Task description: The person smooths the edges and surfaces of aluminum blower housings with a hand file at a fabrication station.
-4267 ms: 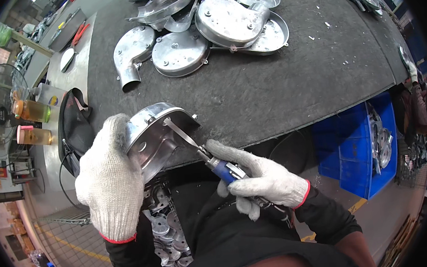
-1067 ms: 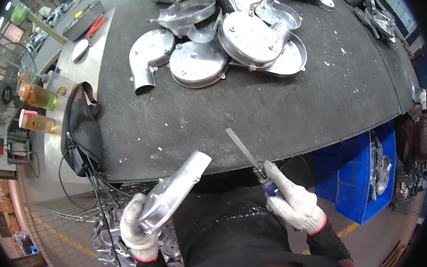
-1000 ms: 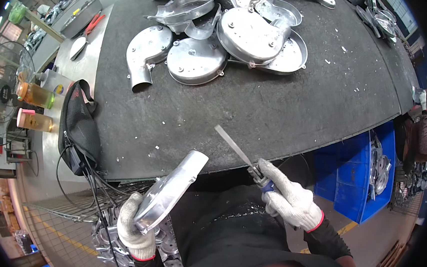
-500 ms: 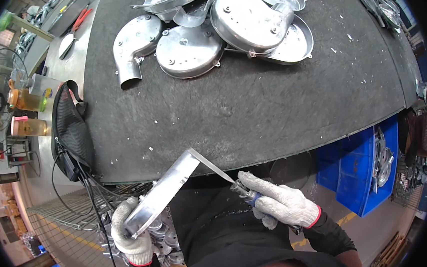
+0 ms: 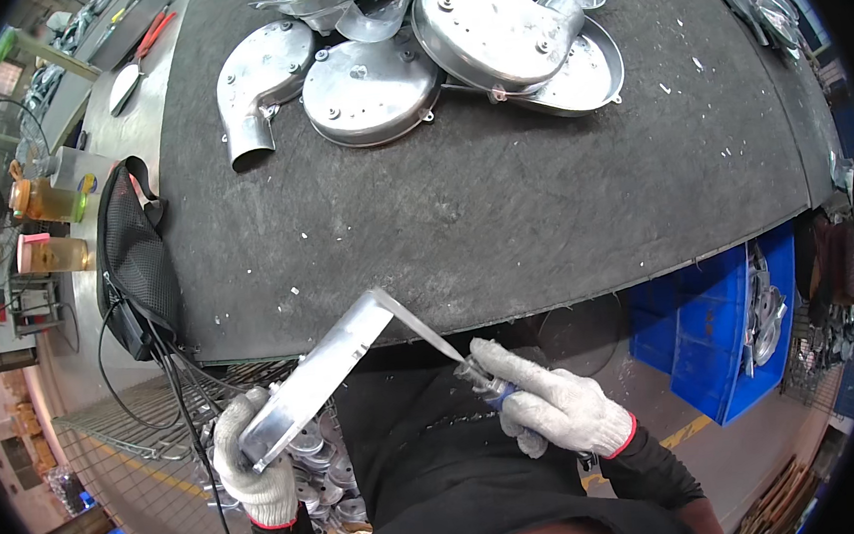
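My left hand point(image 5: 254, 466), in a white knit glove with a red cuff edge, is closed on the near end of a silvery cast-metal housing point(image 5: 317, 378). The housing is held edge-up and slanted, its far corner near the table edge. My right hand point(image 5: 568, 406), gloved alike, is wrapped around the blue-and-metal handle of a file point(image 5: 420, 328). The flat blade of the file slants up to the left and meets the housing's far corner. Part of the handle is hidden by my fingers.
Several round metal housings point(image 5: 373, 90) lie heaped on the dark mat point(image 5: 462, 204). A black mesh bag point(image 5: 136, 260) with cables sits at the left, near two drink bottles point(image 5: 50, 253). Below are a wire basket of metal parts point(image 5: 323, 471) and a blue bin point(image 5: 709, 345).
The view has shifted slightly, so the table things sit a little higher and more to the left. The housing has turned a little in my left hand; both grips hold.
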`<state>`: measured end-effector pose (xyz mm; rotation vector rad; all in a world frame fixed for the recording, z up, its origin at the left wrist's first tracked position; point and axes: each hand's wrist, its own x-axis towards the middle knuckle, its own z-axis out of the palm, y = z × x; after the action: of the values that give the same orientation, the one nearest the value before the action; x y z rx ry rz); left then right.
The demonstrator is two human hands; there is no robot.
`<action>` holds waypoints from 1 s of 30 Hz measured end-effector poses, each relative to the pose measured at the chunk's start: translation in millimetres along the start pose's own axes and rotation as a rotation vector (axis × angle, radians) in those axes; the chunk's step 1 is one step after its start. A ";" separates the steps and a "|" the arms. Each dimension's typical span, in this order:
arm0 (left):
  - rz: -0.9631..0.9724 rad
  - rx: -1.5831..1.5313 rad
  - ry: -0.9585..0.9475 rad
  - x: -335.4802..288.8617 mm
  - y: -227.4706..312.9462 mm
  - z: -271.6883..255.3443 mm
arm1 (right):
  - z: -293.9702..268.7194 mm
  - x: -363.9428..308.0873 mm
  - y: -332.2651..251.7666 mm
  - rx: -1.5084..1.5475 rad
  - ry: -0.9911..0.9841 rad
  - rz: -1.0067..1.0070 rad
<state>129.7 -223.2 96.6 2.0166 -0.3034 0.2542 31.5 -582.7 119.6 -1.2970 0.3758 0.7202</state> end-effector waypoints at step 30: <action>0.073 0.429 -0.074 -2.3 12.9 -1.6 | 4.9 -9.8 -25.4 -0.056 -0.116 0.023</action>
<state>123.2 -227.2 107.4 2.4446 -0.3956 0.3103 40.7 -583.2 145.7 -1.2991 0.2786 0.8258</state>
